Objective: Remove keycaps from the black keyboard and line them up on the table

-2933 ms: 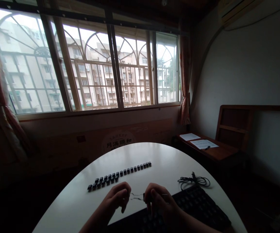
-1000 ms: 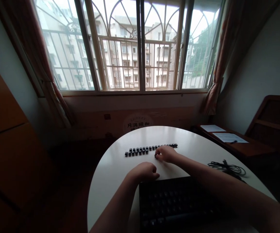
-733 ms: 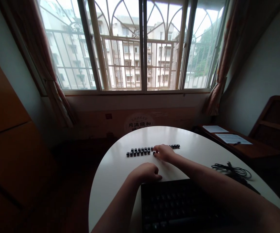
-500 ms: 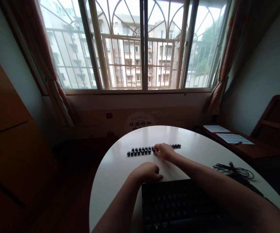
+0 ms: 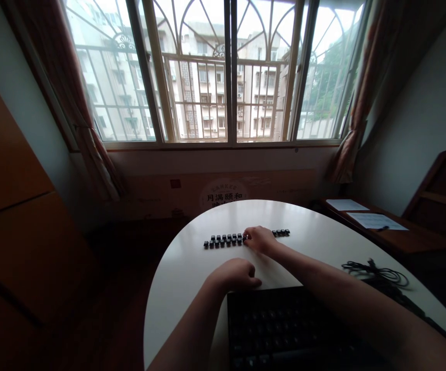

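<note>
Small black keycaps (image 5: 223, 243) stand in two rows on the white table (image 5: 184, 304). My right hand (image 5: 260, 240) is over the right part of these rows, thumb and fingertips pinched on a keycap (image 5: 245, 240) at the end of the front row. The hand hides part of the back row, which shows again to its right. My left hand (image 5: 235, 274) lies curled just beyond the keyboard's top left corner, thumb pointing right; the inside of its fingers is hidden. A black keyboard (image 5: 269, 324) lies in front of me, partly under my right forearm.
A coiled black cable (image 5: 377, 272) lies on the table to the right, beside a dark long object in shadow. Past the table's curved edge, a brown wooden bench (image 5: 419, 239) bears papers (image 5: 377, 221) and a pen. A window (image 5: 226, 77) with bars is ahead.
The view has shifted slightly. My right hand has moved very little at the end of the front row, fingers still pinched. My left hand stays where it was.
</note>
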A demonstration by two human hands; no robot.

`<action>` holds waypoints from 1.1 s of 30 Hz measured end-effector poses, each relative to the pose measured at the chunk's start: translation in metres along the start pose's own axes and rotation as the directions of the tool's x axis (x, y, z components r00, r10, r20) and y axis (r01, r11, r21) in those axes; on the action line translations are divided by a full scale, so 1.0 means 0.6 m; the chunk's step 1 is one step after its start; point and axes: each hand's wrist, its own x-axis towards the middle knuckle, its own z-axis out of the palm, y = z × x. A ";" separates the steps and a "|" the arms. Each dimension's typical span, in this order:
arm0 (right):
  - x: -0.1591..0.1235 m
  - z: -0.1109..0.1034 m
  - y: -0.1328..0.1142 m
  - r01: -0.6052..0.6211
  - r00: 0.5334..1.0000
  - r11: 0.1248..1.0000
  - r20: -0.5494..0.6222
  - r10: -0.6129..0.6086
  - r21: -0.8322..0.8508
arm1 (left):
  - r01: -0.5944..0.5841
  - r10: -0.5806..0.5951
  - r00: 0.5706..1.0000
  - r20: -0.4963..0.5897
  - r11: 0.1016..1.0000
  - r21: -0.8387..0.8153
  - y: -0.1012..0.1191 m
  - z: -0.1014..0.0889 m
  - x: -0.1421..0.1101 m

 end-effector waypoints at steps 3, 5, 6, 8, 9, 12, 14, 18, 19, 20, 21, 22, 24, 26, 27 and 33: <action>-0.009 -0.012 0.000 0.021 0.999 1.000 -0.032 -0.020 0.021 | 0.003 -0.003 1.000 0.000 1.000 -0.013 -0.002 0.000 0.000; -0.023 -0.027 0.001 0.041 0.997 0.999 -0.066 -0.038 0.035 | 0.007 -0.007 1.000 -0.008 1.000 -0.021 -0.004 0.001 0.000; -0.033 -0.037 0.003 0.051 0.995 0.998 -0.086 -0.047 0.041 | 0.010 -0.011 1.000 -0.012 1.000 -0.022 -0.004 0.001 0.000; -0.061 -0.060 0.007 0.071 0.990 0.996 -0.125 -0.065 0.049 | 0.020 -0.020 1.000 -0.020 1.000 -0.014 -0.005 0.001 0.000; -0.079 -0.073 0.011 0.085 0.987 0.995 -0.144 -0.077 0.053 | 0.023 -0.023 0.999 -0.021 1.000 -0.007 -0.005 0.001 0.000; -0.145 -0.113 0.029 0.233 0.944 0.970 -0.255 -0.209 0.066 | 0.027 -0.027 0.999 -0.023 1.000 0.014 -0.004 0.001 0.001; -0.192 -0.139 0.042 0.399 0.865 0.917 -0.346 -0.364 0.033 | 0.032 -0.032 0.999 -0.026 0.999 0.016 -0.003 0.001 0.003; -0.275 -0.180 0.058 0.526 0.777 0.850 -0.429 -0.461 0.040 | 0.057 -0.057 0.997 -0.046 0.998 0.017 -0.001 0.000 0.007; -0.291 -0.186 0.060 0.505 0.789 0.859 -0.446 -0.422 0.079 | 0.061 -0.060 0.997 -0.050 0.998 0.020 0.000 -0.001 0.008; -0.305 -0.190 0.061 0.475 0.808 0.870 -0.457 -0.372 0.132 | 0.063 -0.061 0.997 -0.056 0.998 0.023 0.001 -0.002 0.009; -0.316 -0.191 0.063 0.444 0.830 0.875 -0.457 -0.321 0.191 | 0.066 -0.065 0.996 -0.060 0.998 0.024 0.002 -0.003 0.010; -0.325 -0.189 0.065 0.417 0.850 0.873 -0.449 -0.276 0.253 | 0.072 -0.071 0.996 -0.063 0.997 0.022 0.003 -0.004 0.010; -0.335 -0.180 0.070 0.373 0.882 0.851 -0.427 -0.201 0.370 | 0.081 -0.081 0.994 -0.069 0.997 0.010 0.003 -0.005 0.011; -0.336 -0.164 0.079 0.315 0.909 0.826 -0.400 -0.120 0.467 | 0.089 -0.089 0.994 -0.069 0.996 -0.004 0.002 -0.006 0.013; -0.334 -0.155 0.084 0.282 0.919 0.813 -0.386 -0.077 0.509 | 0.090 -0.090 0.993 -0.070 0.996 -0.009 0.000 -0.005 0.015; -0.318 -0.123 0.097 0.106 0.989 0.552 -0.143 0.025 0.827 | 0.122 -0.117 0.988 -0.103 0.991 0.048 0.002 0.000 0.025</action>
